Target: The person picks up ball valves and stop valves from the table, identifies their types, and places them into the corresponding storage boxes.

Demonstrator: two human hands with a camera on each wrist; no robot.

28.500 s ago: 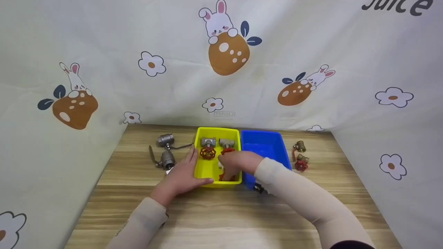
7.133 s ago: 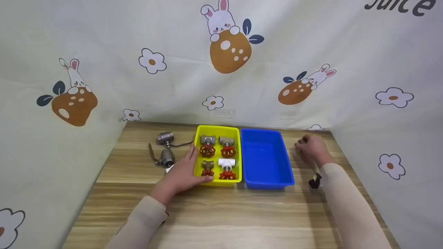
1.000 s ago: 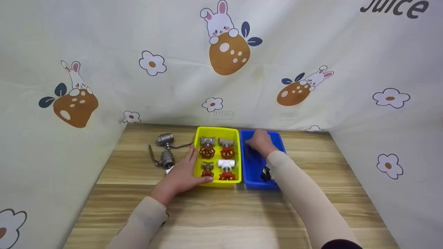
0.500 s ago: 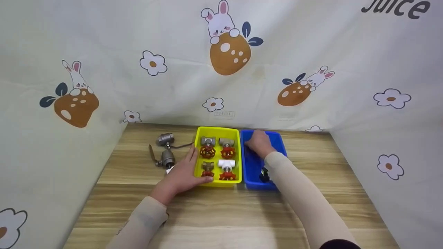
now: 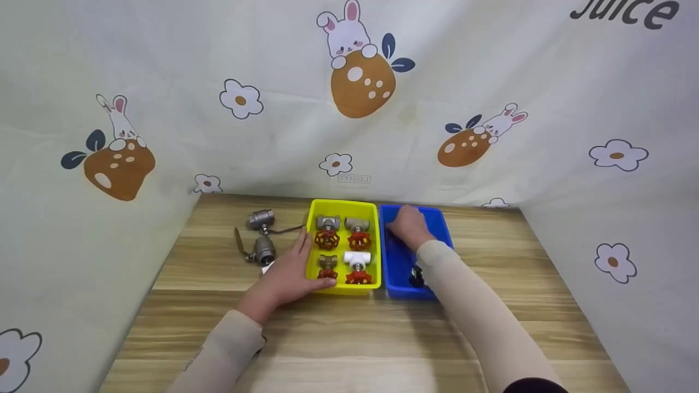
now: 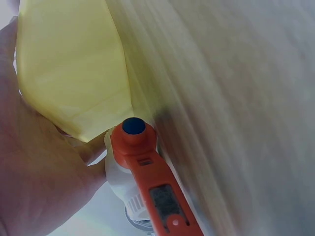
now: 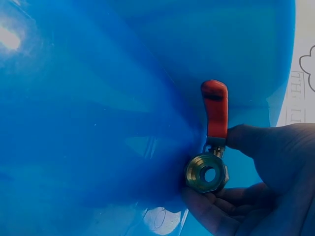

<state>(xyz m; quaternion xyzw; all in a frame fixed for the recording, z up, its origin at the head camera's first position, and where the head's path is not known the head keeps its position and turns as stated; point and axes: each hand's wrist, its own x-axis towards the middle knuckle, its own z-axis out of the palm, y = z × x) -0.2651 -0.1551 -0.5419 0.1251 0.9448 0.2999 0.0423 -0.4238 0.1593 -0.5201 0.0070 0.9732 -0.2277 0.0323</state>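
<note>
In the head view my right hand reaches into the back left of the blue bin. The right wrist view shows its thumb and fingers pinching a brass ball valve with a red lever, close to the bin's wall. My left hand rests along the yellow bin's left side, fingers straight and thumb over the front rim. In the yellow bin lie a steel gate valve, a beige one, a small brass one and a white one, all with red handwheels.
Left of the yellow bin, two steel ball valves with long levers lie on the wooden table. A white valve with an orange lever sits beside my left hand. Patterned cloth stands behind.
Earlier my right hand worked in the yellow bin, then at the table's right side. Two brass valves left that side: the gate valve is in the yellow bin, the ball valve came left into the blue bin.
</note>
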